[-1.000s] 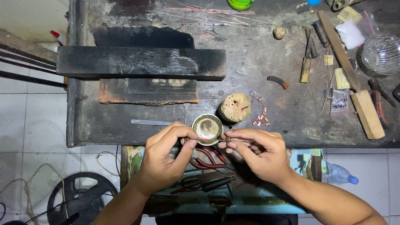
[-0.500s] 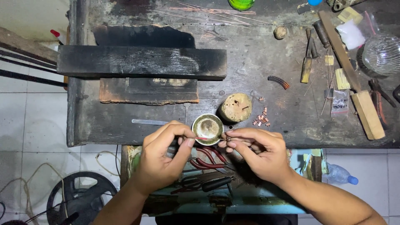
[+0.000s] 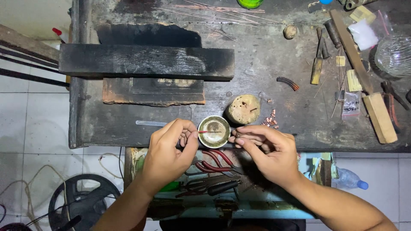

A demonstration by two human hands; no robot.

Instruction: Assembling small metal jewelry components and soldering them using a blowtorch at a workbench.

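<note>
A small round metal bowl [image 3: 215, 131] sits at the near edge of a dark, worn workbench [image 3: 274, 102]. My left hand [image 3: 171, 149] pinches a thin red stick [image 3: 204, 131] whose tip reaches over the bowl. My right hand [image 3: 267, 149] is just right of the bowl, its fingertips pinched on a tiny piece [image 3: 238, 134] too small to make out. Behind the bowl stands a round pale wooden stump [image 3: 243, 108], and beside it lie several small copper bits [image 3: 269, 120].
A charred black wooden beam [image 3: 145, 62] lies across the bench over a scorched block [image 3: 152, 90]. Hand tools, wooden sticks [image 3: 379, 115] and a glass bowl [image 3: 394, 53] crowd the right side. Red-handled pliers [image 3: 214, 160] lie in a drawer below my hands. Thin wires [image 3: 214, 8] lie at the back.
My left hand has shifted slightly so the red stick now points over the bowl. My right hand stays beside the bowl.
</note>
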